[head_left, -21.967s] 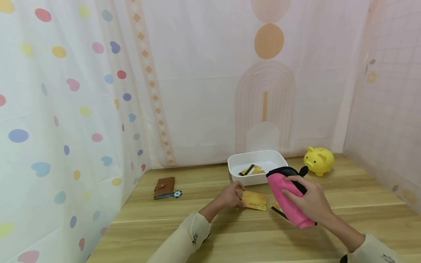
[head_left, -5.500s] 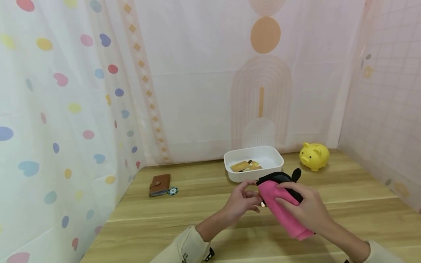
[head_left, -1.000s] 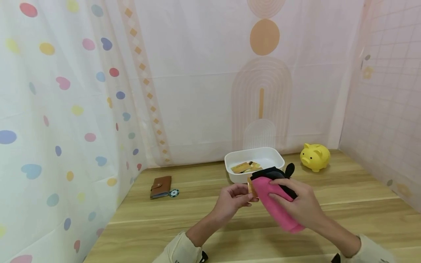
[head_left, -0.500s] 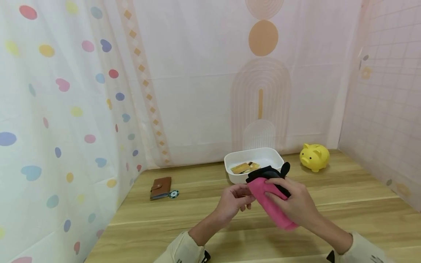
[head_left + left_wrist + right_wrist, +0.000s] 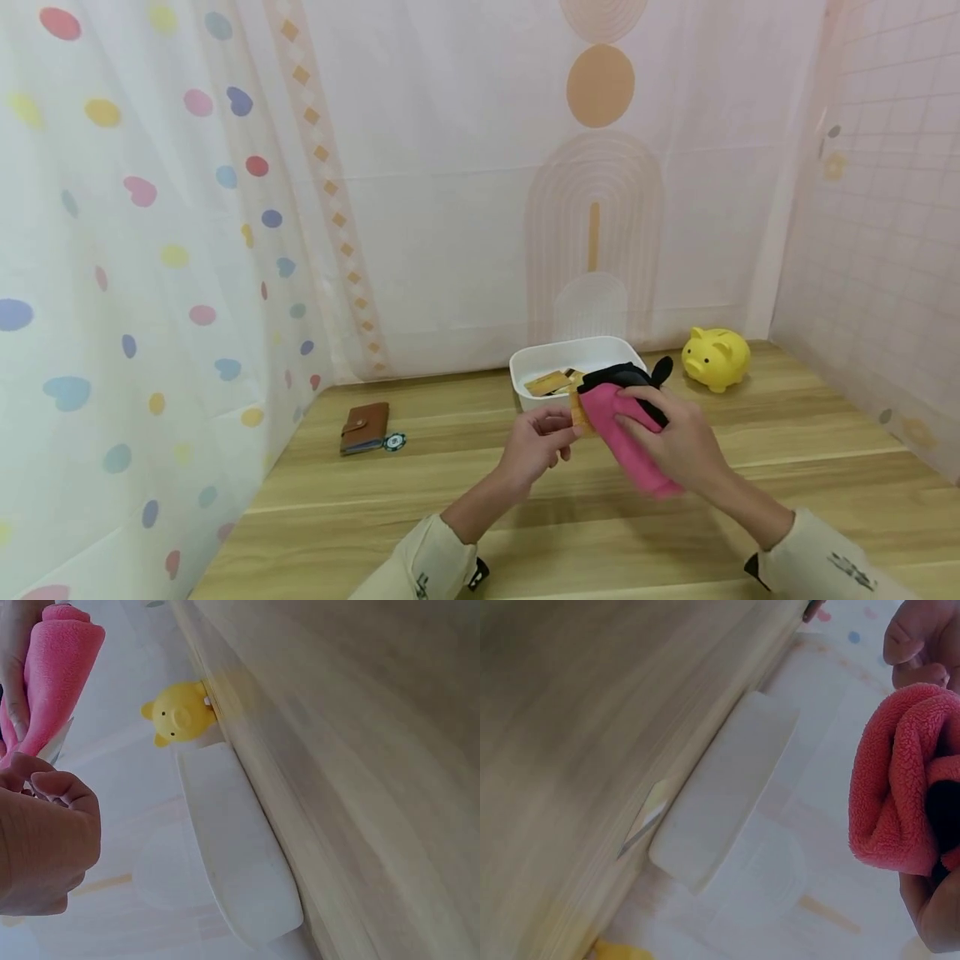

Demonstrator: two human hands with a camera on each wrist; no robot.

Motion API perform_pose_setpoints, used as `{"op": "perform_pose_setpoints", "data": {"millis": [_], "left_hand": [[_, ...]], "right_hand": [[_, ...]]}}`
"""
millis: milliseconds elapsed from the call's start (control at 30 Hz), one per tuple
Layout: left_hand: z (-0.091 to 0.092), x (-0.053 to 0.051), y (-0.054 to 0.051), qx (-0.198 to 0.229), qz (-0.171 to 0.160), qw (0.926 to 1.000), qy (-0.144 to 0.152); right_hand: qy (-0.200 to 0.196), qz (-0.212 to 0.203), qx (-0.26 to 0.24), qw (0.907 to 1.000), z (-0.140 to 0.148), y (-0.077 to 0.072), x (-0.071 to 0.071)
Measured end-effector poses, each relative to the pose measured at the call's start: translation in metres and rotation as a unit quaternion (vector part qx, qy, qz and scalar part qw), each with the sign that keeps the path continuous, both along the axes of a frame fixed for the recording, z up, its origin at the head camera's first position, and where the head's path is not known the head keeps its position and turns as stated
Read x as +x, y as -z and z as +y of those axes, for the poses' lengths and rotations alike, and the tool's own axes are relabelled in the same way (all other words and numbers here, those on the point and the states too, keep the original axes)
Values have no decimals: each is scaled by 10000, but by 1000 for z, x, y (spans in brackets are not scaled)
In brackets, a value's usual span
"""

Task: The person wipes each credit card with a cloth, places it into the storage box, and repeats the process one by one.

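My right hand (image 5: 684, 442) grips a folded pink fleece cloth (image 5: 626, 433) with black parts and a black tab along its upper side. A gold bank card (image 5: 580, 415) sticks out past the cloth's left edge, pinched by my left hand (image 5: 531, 443). The rest of that card is hidden by the cloth. Both hands are above the table. In the left wrist view, a pale edge of the card (image 5: 58, 742) shows beside the cloth. The right wrist view shows the cloth (image 5: 900, 787) in thick folds.
A white plastic box (image 5: 531, 357) at the back holds several gold cards (image 5: 549, 383). Another card (image 5: 643, 817) lies on the wooden table near it. A yellow piggy bank (image 5: 716, 358) stands back right. Left are a brown card wallet (image 5: 365, 427) and a poker chip (image 5: 394, 442).
Since half a second ago, the cloth has shifted slightly up and right, and the card shows at its left edge again. Much earlier, my left hand was at a card on the table.
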State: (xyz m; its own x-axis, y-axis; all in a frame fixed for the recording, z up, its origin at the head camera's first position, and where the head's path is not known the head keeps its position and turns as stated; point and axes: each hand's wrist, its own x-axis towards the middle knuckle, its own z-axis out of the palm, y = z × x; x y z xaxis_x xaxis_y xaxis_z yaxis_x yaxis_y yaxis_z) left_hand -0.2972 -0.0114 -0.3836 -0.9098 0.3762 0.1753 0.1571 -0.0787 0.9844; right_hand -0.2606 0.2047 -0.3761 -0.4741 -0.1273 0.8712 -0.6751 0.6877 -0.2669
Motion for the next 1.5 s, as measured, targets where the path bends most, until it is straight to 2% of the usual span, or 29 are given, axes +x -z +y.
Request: {"op": "perform_pose_setpoints", "data": {"millis": [200, 533, 833, 933, 1167, 1300, 1500], "left_hand": [[0, -5, -1, 8, -184, 9997, -175], [-2, -11, -4, -31, -319, 9992, -259], [-5, -20, 1, 73, -681, 9958, -610], [-6, -28, 3, 231, -811, 9931, -811], [-13, -56, 9, 471, -995, 9853, -1309], [-16, -70, 13, 430, -1240, 9819, -1365], [-15, -85, 14, 454, -1304, 9800, -1432]], "right_hand": [[226, -118, -80, 9996, 8, 0, -8], [475, -427, -294, 9975, 22, 1, -17], [441, -650, -521, 9955, 35, 4, -18], [427, -721, -634, 9945, 38, 3, -17], [339, -966, -717, 9922, 36, 2, -9], [256, -984, -738, 9921, 32, 1, -3], [212, -860, -732, 9934, 29, -2, -1]]}}
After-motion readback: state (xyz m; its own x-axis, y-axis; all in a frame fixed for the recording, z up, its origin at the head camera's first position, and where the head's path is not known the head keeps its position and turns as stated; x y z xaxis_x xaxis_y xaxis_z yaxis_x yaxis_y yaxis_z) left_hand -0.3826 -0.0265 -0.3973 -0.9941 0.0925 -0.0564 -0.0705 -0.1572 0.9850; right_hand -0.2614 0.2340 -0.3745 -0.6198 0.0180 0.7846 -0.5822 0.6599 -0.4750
